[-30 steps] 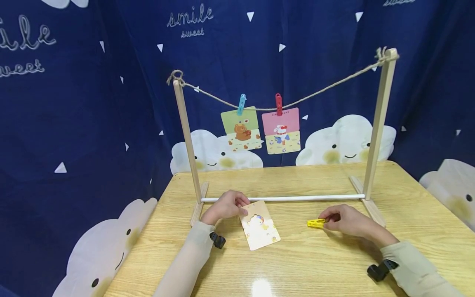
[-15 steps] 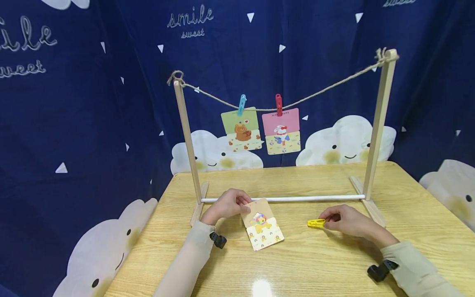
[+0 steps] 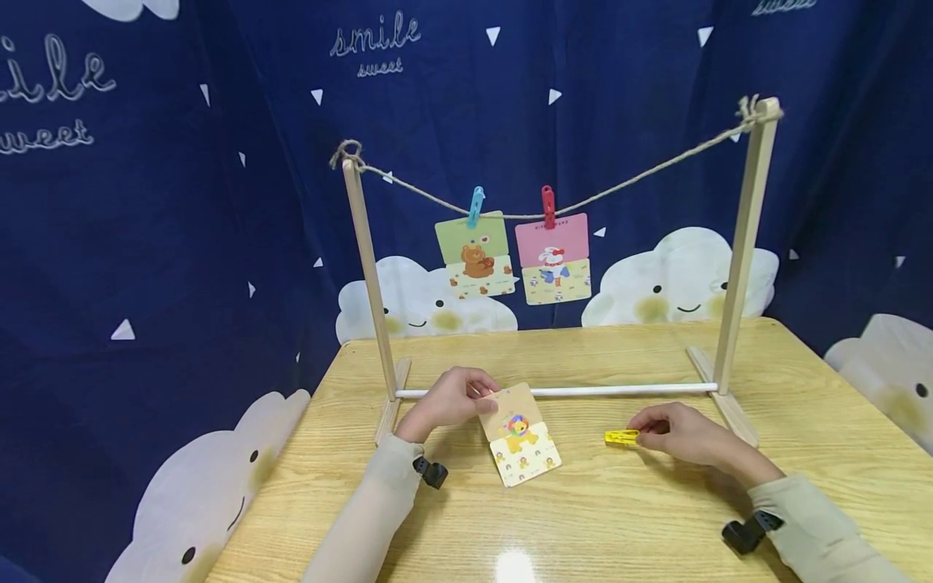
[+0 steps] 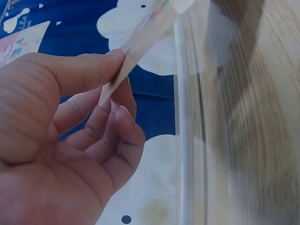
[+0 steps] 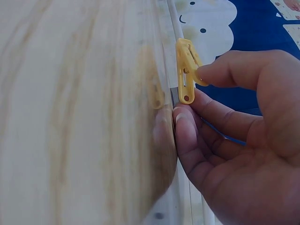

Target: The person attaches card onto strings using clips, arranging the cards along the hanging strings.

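Observation:
A card with a rainbow-maned lion point(image 3: 521, 441) is pinched at its upper left corner by my left hand point(image 3: 450, 398); in the left wrist view the card point(image 4: 140, 42) appears nearly edge-on between thumb and fingers. At the right, just over the table, my right hand point(image 3: 674, 431) holds a yellow clothespin point(image 3: 621, 438) by one end. Thumb and index finger sit on the clothespin point(image 5: 185, 72) in the right wrist view. Behind, a blue clothespin point(image 3: 475, 207) holds a bear card point(image 3: 474, 253) and a red clothespin point(image 3: 548, 207) holds a rabbit card point(image 3: 557, 267).
A twine line point(image 3: 641, 172) sags between the left wooden post point(image 3: 368, 267) and the taller-looking right post point(image 3: 745, 243). A white rod point(image 3: 619, 390) joins their feet low over the wooden table point(image 3: 583, 518). A dark blue curtain point(image 3: 240, 243) hangs behind.
My left hand has lifted and tilted the lion card slightly, shifting it a little up and right, so the glare has left its picture. The right hand with the yellow clothespin stays almost still.

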A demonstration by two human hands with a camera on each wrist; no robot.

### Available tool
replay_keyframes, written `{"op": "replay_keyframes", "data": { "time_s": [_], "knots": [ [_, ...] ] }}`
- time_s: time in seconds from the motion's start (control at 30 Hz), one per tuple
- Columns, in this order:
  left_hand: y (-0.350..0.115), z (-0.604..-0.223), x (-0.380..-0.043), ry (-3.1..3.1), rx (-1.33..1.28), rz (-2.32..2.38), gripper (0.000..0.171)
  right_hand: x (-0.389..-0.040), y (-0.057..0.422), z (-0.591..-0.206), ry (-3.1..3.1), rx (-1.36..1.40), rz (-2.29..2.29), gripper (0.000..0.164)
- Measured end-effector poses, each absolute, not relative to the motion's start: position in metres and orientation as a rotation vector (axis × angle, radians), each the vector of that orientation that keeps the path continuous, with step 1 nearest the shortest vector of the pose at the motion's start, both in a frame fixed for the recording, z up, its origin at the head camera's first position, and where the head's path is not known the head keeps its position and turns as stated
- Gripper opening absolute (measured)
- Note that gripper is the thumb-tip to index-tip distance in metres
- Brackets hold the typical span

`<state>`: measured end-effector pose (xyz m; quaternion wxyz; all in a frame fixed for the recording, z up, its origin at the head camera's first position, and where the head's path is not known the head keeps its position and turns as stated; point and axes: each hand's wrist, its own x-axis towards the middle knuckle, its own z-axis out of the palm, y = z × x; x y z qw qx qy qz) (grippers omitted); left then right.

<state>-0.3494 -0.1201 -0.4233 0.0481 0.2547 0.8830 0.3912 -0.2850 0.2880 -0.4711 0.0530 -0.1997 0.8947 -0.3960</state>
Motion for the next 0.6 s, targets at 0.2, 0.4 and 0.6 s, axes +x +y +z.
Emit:
{"op": "replay_keyframes", "data": {
  "time_s": [0.2, 0.4, 0.6],
  "knots": [
    [-0.1185, -0.4221, -0.3492, 2.683, 0.819, 1.249, 0.017, -0.2859, 0.2879, -0.4721, 2.727, -0.598, -1.198, 0.019],
    [-0.1164, -0.4189, -0.3477, 2.669, 0.853, 1.316, 0.012, -0.2871, 0.2886, -0.4724, 2.734, -0.592, -1.202, 0.018],
    [-0.1136, -0.4159, -0.3448, 2.663, 0.846, 1.346, 0.01, -0.287, 0.2884, -0.4729, 2.735, -0.59, -1.195, 0.019]
  ]
}}
